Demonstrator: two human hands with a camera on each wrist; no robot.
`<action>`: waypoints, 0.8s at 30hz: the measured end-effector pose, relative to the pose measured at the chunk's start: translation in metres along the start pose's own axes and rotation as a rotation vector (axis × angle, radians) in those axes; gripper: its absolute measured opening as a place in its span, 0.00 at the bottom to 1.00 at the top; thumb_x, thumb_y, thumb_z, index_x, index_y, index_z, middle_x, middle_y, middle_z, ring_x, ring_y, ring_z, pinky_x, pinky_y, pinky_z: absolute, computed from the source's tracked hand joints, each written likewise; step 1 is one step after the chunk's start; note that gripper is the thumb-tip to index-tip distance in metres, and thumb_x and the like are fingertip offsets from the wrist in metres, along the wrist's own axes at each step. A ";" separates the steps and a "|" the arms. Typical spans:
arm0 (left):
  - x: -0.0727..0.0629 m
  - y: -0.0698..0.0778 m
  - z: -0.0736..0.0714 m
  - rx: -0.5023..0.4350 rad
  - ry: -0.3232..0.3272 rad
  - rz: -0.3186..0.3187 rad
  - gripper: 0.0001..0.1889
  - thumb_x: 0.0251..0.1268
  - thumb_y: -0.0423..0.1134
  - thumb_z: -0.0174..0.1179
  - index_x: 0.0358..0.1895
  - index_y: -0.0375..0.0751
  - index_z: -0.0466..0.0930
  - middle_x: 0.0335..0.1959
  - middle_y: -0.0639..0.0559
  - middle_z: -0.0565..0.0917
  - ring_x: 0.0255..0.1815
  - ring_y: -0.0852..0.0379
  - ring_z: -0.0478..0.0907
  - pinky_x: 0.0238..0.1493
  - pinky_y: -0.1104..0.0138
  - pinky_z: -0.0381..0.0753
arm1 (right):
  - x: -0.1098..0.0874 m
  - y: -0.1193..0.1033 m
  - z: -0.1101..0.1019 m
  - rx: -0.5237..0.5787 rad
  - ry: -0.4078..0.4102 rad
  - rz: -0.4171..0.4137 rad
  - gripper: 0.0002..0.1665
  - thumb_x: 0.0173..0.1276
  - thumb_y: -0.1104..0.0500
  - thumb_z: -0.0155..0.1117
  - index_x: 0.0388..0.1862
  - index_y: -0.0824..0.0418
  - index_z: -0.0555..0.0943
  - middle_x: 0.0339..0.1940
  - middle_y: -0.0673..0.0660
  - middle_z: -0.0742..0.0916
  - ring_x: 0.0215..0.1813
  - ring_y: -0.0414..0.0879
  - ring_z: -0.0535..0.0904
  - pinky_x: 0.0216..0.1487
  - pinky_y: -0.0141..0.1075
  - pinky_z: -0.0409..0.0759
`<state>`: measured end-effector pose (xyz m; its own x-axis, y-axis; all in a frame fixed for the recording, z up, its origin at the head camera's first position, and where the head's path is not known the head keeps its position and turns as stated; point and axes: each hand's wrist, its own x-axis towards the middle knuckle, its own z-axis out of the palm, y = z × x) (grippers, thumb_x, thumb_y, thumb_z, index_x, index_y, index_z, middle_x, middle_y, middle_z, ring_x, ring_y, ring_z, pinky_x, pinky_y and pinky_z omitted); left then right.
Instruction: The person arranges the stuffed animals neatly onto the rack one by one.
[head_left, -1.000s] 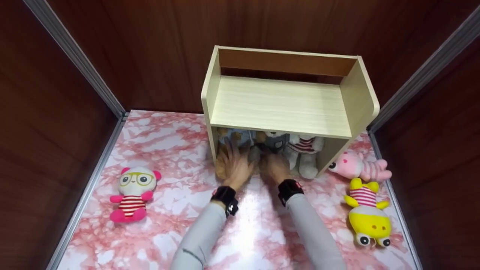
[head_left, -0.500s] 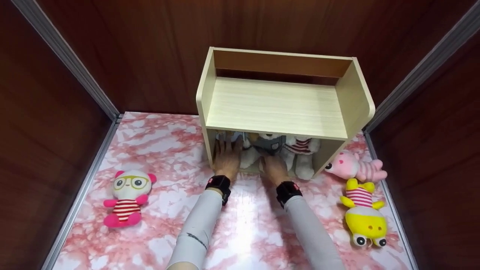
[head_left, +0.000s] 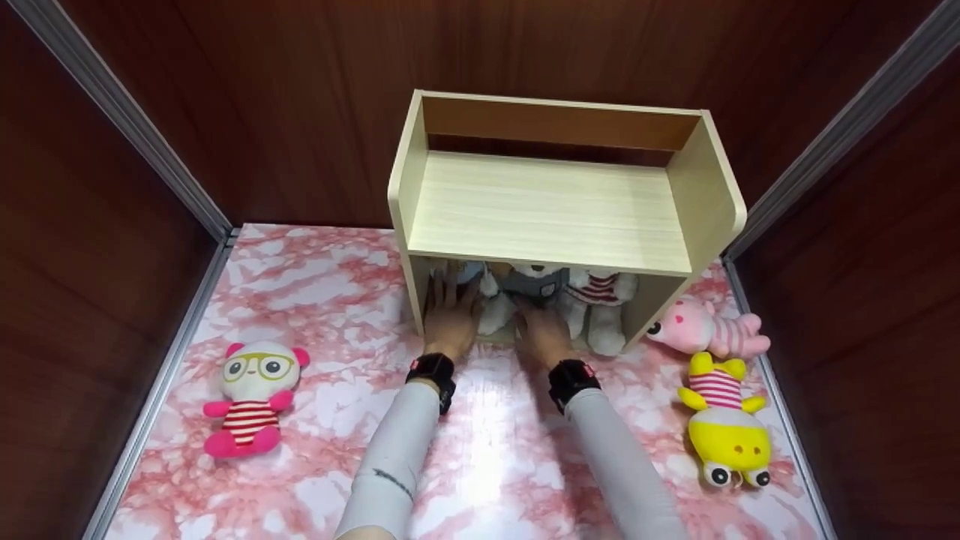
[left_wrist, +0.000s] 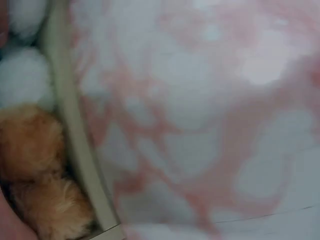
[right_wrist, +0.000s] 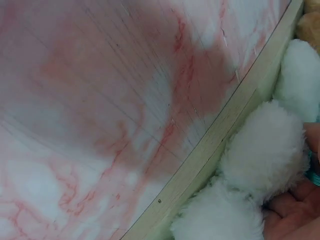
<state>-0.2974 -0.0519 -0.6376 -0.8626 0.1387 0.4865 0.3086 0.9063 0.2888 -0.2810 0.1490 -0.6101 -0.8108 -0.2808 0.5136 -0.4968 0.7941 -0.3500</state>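
My left hand (head_left: 452,319) reaches into the left end of the shelf's lower compartment with its fingers straight, beside a brown plush toy (left_wrist: 32,142) that it mostly hides in the head view. Next to it sits a white-legged plush toy in grey clothing (head_left: 531,283). My right hand (head_left: 544,330) grips this toy at its front; in the right wrist view the fingers (right_wrist: 295,210) bend around cloth behind the white fluffy legs (right_wrist: 267,150). A white plush toy in a red-striped top (head_left: 600,291) sits at the compartment's right end.
The pale wooden shelf (head_left: 551,206) stands against the brown back wall (head_left: 300,112). A pink panda toy (head_left: 251,397) lies on the marbled surface (head_left: 315,300) at left. A pink striped toy (head_left: 709,330) and a yellow frog toy (head_left: 727,427) lie at right.
My left hand has moved deeper into the compartment's left end. The grey-clothed toy between the hands shows more of its body and a white leg. My right hand stays at it.
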 end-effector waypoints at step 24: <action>-0.070 0.009 -0.010 0.008 0.023 0.073 0.45 0.65 0.52 0.69 0.78 0.31 0.61 0.79 0.25 0.58 0.78 0.22 0.51 0.74 0.31 0.53 | -0.009 -0.001 -0.030 0.232 -0.242 0.006 0.30 0.73 0.70 0.64 0.73 0.64 0.75 0.66 0.67 0.82 0.66 0.63 0.78 0.67 0.53 0.76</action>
<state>-0.2303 -0.0569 -0.6609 -0.8283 0.1958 0.5250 0.3673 0.8973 0.2449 -0.2643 0.1668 -0.5908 -0.8503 -0.4184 0.3193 -0.5261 0.6605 -0.5357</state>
